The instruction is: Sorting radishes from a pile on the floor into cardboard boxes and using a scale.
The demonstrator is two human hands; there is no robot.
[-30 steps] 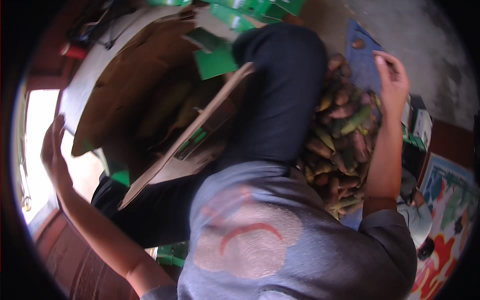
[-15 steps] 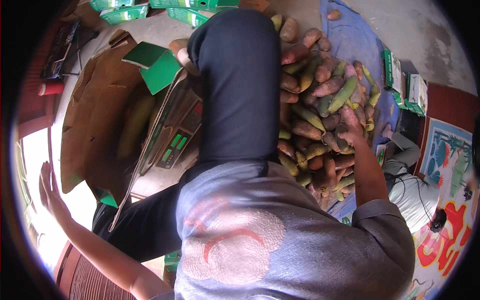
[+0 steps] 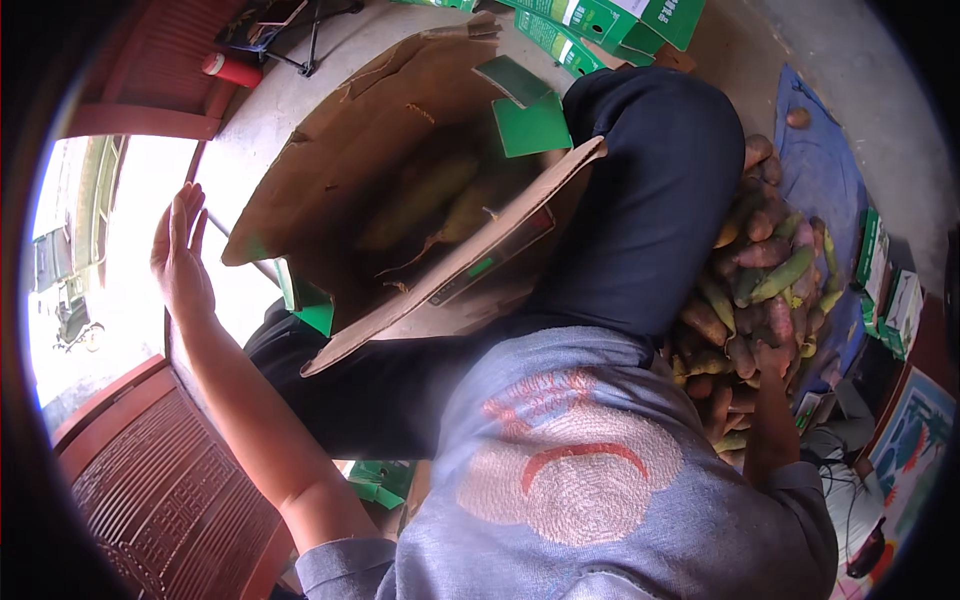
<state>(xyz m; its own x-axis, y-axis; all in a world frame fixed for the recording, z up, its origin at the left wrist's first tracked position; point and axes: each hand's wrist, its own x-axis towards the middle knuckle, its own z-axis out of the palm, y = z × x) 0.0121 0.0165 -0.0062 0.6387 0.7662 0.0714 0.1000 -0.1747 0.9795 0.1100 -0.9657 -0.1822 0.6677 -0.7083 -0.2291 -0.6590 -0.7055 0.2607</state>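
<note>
Looking down over my own chest, I see my right hand [image 3: 772, 358] sunk into the pile of sweet potatoes [image 3: 762, 275] beside my right knee. The fingers curl down among the tubers and are partly hidden by them, so I cannot tell whether they have closed on one or only rest on the heap. The pile lies on a blue sheet [image 3: 822, 175] spread over the concrete floor, well to the right of my legs; the tubers are a mix of reddish-brown, yellow and green skins, stacked loosely against my dark trouser leg [image 3: 650, 190].

My left hand [image 3: 180, 255] is raised out to the left, palm open and fingers spread straight, holding nothing. It is near the bright doorway and apart from the box.

Between my legs sits a large brown cardboard box [image 3: 380, 190] with its flaps folded outward, one long flap leaning across my thigh. Inside it I make out a few pale, long tubers in shadow, though their outlines are blurred. Green flat-packed cartons [image 3: 600, 20] lie on the floor beyond the box, and more green and white cartons [image 3: 885, 290] sit at the right edge past the blue sheet. A red carved door panel [image 3: 160, 490] fills the lower left.
</note>
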